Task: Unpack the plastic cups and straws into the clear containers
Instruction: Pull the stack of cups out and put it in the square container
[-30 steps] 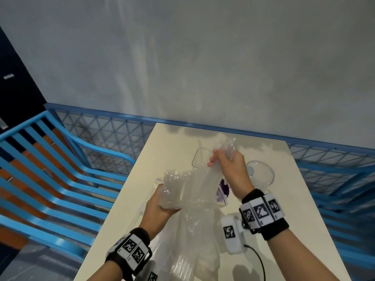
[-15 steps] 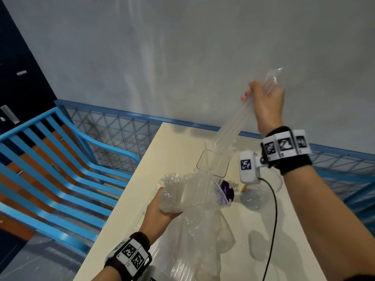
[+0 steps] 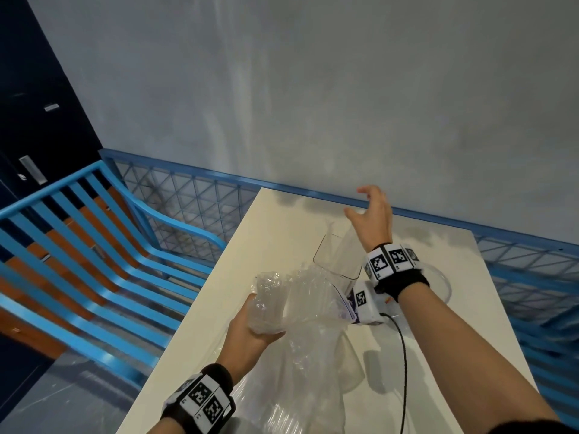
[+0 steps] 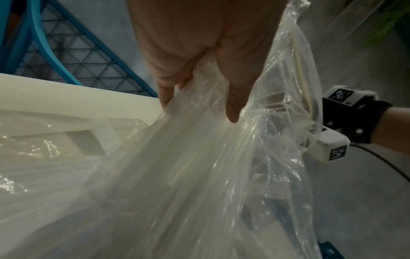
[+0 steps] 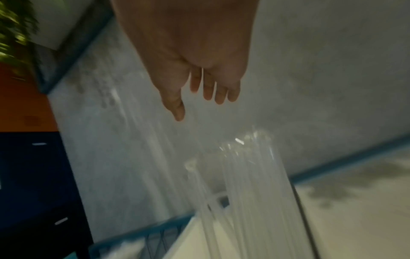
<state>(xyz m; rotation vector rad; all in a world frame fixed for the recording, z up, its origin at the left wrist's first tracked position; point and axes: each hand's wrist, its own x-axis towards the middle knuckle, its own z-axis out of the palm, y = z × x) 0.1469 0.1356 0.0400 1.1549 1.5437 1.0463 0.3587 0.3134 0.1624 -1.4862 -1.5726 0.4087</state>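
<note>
My left hand (image 3: 250, 327) (image 4: 199, 98) grips the crumpled mouth of a clear plastic bag (image 3: 300, 339) (image 4: 199, 175) that lies on the cream table (image 3: 203, 324); long clear straws show through the bag in the left wrist view. Behind the bag stands a tall clear container (image 3: 336, 261) with a bundle of clear straws (image 5: 248, 184) standing in it. My right hand (image 3: 371, 211) (image 5: 199, 94) hovers just above that container, fingers spread and straight, holding nothing.
A round clear container (image 3: 440, 283) sits on the table to the right, partly hidden by my right wrist. A black cable (image 3: 402, 364) runs down from the wrist camera. Blue mesh railing (image 3: 188, 208) borders the table's left and far sides; a grey wall stands behind.
My right hand lifted a bundle of straws out of the bag, lowered it into the tall container and let go. The left hand kept its hold on the bag.
</note>
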